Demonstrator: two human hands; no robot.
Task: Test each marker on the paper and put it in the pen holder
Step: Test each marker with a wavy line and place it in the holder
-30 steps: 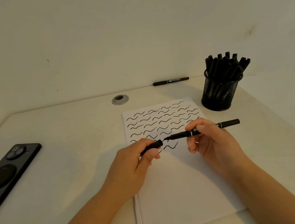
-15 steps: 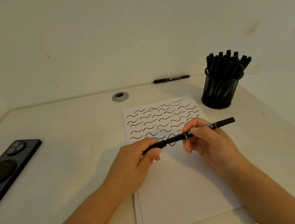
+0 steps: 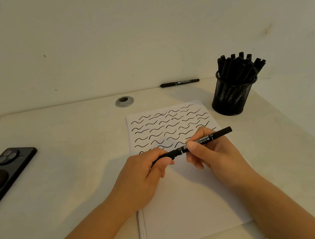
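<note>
A black marker is held level above the stack of white paper. My right hand pinches its barrel. My left hand grips the cap, which sits closed on the marker's left end. The paper's upper part carries several rows of black wavy test strokes. A black mesh pen holder stands at the back right, filled with several black markers. One more black marker lies at the table's far edge against the wall.
A black phone lies face down at the left of the white table. A round metal cable grommet sits near the back edge. The table's right edge runs close behind the pen holder.
The cap in my left hand met the bare tip and now sits closed on the marker. Both hands have drawn together; the marker tilted slightly up at its right end.
</note>
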